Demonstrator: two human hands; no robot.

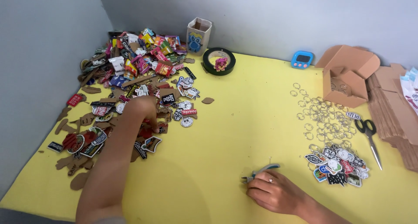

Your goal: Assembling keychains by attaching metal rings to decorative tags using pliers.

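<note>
**Two hands at work: left in the cut-out pile, right holding pliers**

The yellow worktop (244,119) carries everything and runs into a grey wall corner. The largest mass on it is the pile of colourful cut-out pieces (130,80) at the far left, mixed with plain brown card shapes; it is heaped loosely against the corner, which keeps it from spreading further. At the right edge lies a stack of flat brown cardboard (394,115), and just beside it an open cardboard box (346,78).

Next in size is a scatter of small metal rings (322,113) spread out from the box, lying singly, so each can be picked up alone. Below them sits a small, neat heap of cut-out pieces (337,163), well apart from the main pile, apparently sorted out. A pair of scissors (370,139) rests just beside the rings. A roll of dark tape (219,61), a paper cup (198,35) and a small blue timer (302,59) stand along the wall.

The left hand (146,115) reaches into the near edge of the pile, fingers curled down among the pieces; whether it has gripped one I cannot tell. The right hand (272,191) rests on the worktop, clenched around small blue-handled pliers (257,173), tips pointing left, nothing visible in them.
</note>
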